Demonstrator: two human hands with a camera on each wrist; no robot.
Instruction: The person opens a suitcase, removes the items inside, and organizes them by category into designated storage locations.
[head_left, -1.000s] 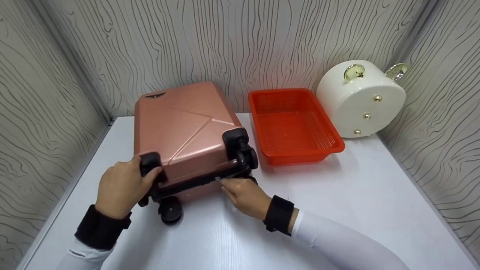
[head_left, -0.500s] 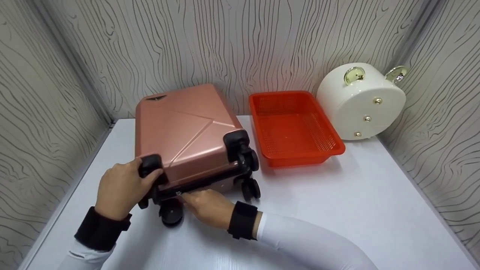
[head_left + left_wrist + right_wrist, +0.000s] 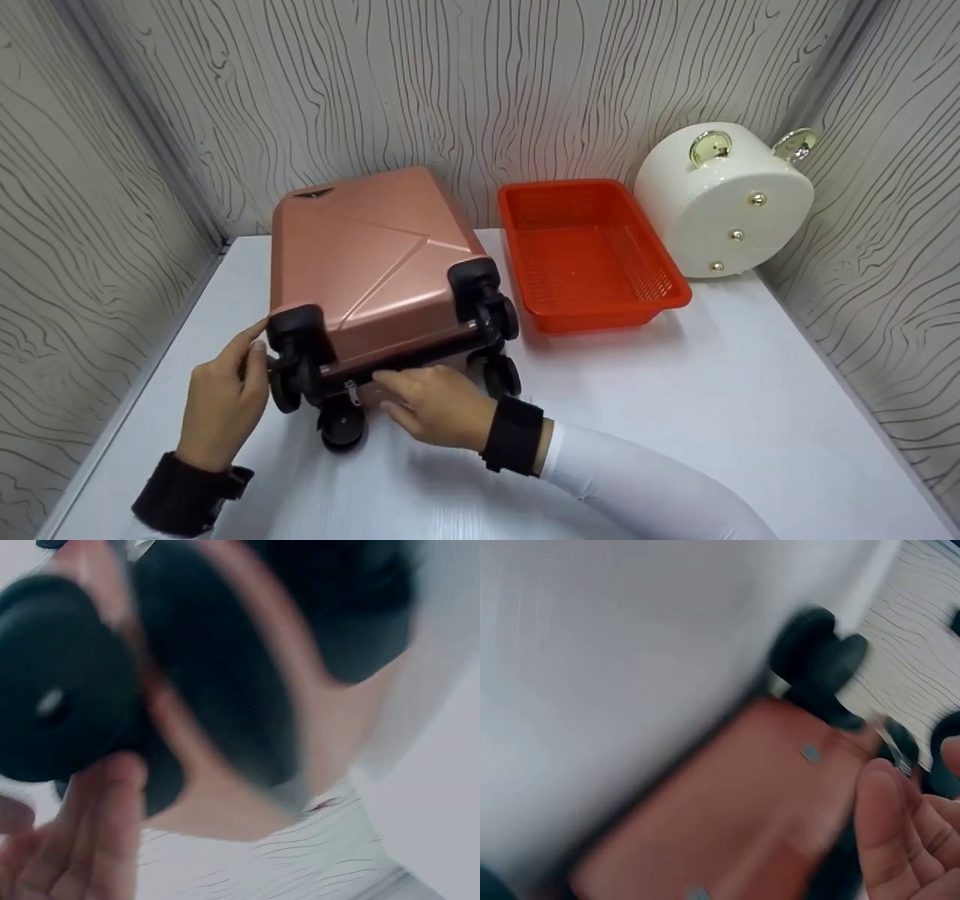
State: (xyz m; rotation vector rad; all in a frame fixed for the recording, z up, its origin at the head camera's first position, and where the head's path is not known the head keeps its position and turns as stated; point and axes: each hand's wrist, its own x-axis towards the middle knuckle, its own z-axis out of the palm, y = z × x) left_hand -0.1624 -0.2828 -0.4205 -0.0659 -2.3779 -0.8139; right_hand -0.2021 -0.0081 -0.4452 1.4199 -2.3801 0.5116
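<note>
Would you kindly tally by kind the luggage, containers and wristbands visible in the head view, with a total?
Pink suitcase: 1
Red basket: 1
White rounded case: 1
Black wristbands: 2
Total: 5
</note>
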